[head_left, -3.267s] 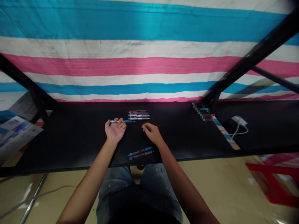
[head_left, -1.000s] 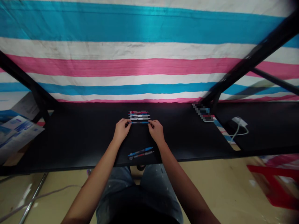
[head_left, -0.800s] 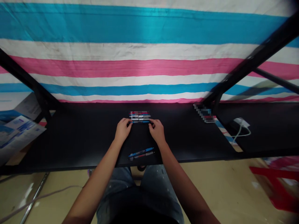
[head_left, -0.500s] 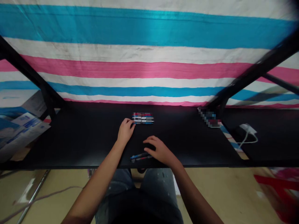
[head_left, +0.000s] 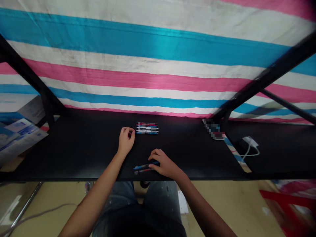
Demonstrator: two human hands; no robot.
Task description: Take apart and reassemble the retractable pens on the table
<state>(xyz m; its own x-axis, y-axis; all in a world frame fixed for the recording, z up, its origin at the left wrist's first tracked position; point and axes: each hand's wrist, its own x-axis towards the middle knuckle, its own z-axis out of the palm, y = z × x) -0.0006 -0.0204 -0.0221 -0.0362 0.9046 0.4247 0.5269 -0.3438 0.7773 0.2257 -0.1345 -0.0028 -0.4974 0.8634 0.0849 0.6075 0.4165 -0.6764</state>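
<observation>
A neat row of several pens (head_left: 147, 128) lies side by side on the black table (head_left: 81, 148), near its middle. My left hand (head_left: 126, 140) rests just left of that row, fingers curled, holding nothing that I can see. Near the table's front edge lie a blue pen (head_left: 145, 165) and a red pen (head_left: 142, 170). My right hand (head_left: 163, 163) lies over their right ends with its fingers closed around the blue pen.
A striped blue, white and pink sheet (head_left: 148, 65) hangs behind the table. Black frame bars (head_left: 266, 77) cross at the right and left. A white charger with cable (head_left: 250, 144) lies on the right table. Printed boxes (head_left: 17, 135) sit at the left. A red stool (head_left: 286, 204) stands on the floor.
Both hands laid a blue pen at the front of the row. My right hand then drew back to the two pens at the front edge and closed on the blue one.
</observation>
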